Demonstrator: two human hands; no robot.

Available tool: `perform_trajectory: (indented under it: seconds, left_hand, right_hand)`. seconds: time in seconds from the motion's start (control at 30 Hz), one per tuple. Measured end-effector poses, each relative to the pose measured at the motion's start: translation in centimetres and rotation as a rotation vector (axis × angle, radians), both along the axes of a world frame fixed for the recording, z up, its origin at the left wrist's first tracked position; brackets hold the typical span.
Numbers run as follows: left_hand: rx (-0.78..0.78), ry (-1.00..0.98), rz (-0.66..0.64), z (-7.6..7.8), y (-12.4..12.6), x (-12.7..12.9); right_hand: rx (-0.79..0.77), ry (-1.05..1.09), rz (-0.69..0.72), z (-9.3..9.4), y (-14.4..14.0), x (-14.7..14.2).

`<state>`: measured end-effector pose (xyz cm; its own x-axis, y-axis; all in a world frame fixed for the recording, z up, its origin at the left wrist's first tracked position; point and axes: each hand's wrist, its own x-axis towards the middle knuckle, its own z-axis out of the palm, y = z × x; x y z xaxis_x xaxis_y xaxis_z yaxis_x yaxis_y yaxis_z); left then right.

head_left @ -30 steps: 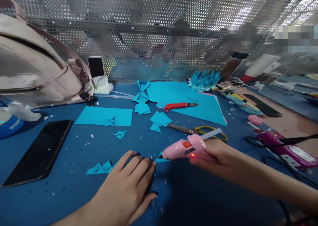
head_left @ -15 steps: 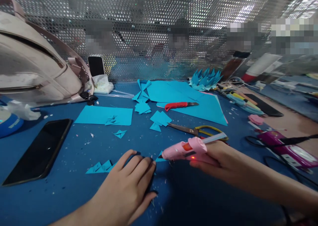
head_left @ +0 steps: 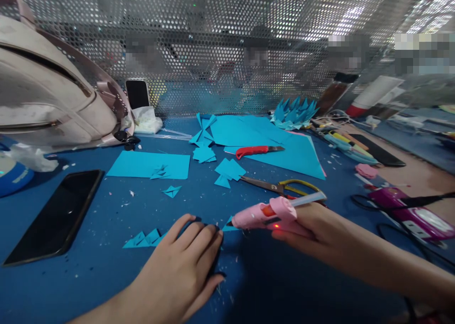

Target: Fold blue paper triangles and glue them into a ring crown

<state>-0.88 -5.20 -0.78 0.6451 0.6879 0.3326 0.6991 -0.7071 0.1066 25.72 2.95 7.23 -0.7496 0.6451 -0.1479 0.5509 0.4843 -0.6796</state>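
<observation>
My right hand [head_left: 313,224] is wrapped round a pink glue gun [head_left: 265,214] with a clear glue stick out of its back and a small red light lit. The gun's dark nozzle meets a small blue folded paper piece [head_left: 229,225] just right of my left fingertips. Palm down on the table, my left hand [head_left: 192,253] has its fingers stretched forward and its thumb apart. Left of it shows a row of blue folded paper triangles [head_left: 144,239], partly covered by the fingers; whether it joins the piece at the nozzle is hidden.
Scissors [head_left: 265,185], a red-handled cutter [head_left: 254,151] and blue paper sheets [head_left: 245,129] lie ahead. A spiky blue paper form [head_left: 295,114] stands behind. On the left are a phone [head_left: 57,215] and a pale backpack [head_left: 53,91]; a purple power strip [head_left: 408,215] with cables lies right.
Hardly anything differs. Both hands and the glue gun keep their places, with the nozzle still at the same blue paper piece.
</observation>
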Motion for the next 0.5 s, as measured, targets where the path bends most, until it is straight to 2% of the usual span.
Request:
perform_trajectory:
  seconds: [0.5]
  left_hand:
    - [-0.01,-0.002,0.004,-0.1,-0.05,-0.02]
  right_hand:
    - [-0.089,0.019,-0.004,0.15,-0.16,-0.22]
